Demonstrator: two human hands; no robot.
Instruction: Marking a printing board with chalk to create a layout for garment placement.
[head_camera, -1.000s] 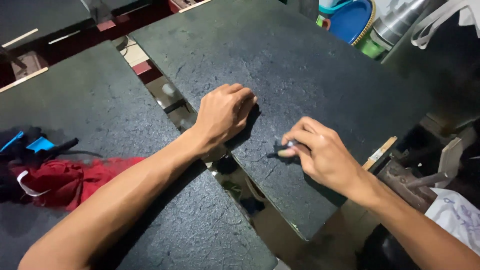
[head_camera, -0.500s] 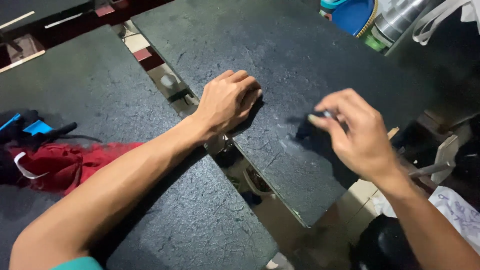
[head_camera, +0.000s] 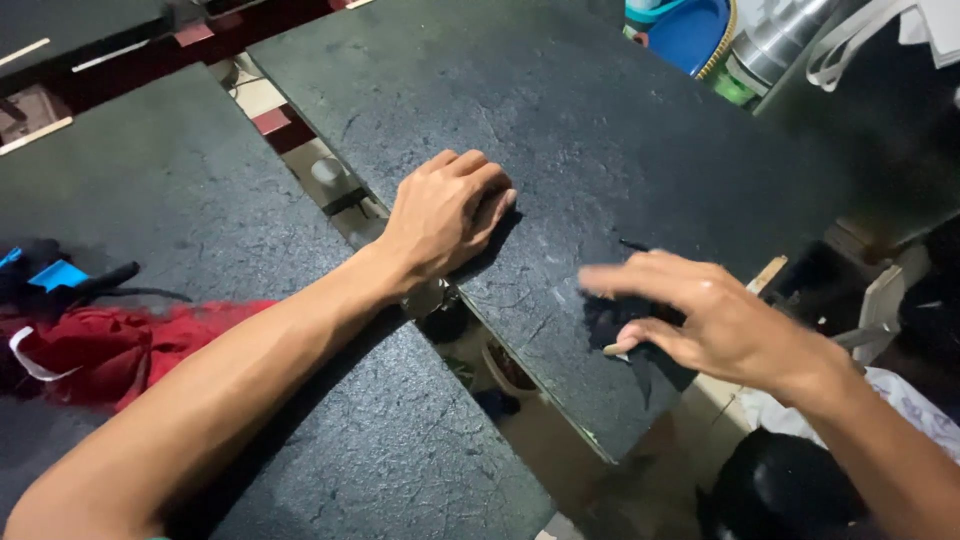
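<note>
My left hand (head_camera: 445, 215) rests knuckles-up on a large dark stone-like slab (head_camera: 600, 130), its fingers curled and pressing near the slab's left edge. My right hand (head_camera: 715, 320) hovers just above the slab's near corner, blurred, fingers spread forward. A small dark scrap (head_camera: 605, 318) sits between its thumb and fingers, against the slab's surface. A second dark slab (head_camera: 180, 210) lies under my left forearm, with a gap (head_camera: 480, 370) between the two slabs.
A red cloth (head_camera: 110, 345) and a blue-and-black item (head_camera: 55, 275) lie on the left slab. At the top right stand a blue tub (head_camera: 690, 30) and a metal cylinder (head_camera: 775, 40). A wooden strip (head_camera: 768, 272) and clutter lie beyond the right edge.
My right hand lifted from the slab with the small dark thing, then came back down over the near corner with its fingers spread. My left hand has stayed in place.
</note>
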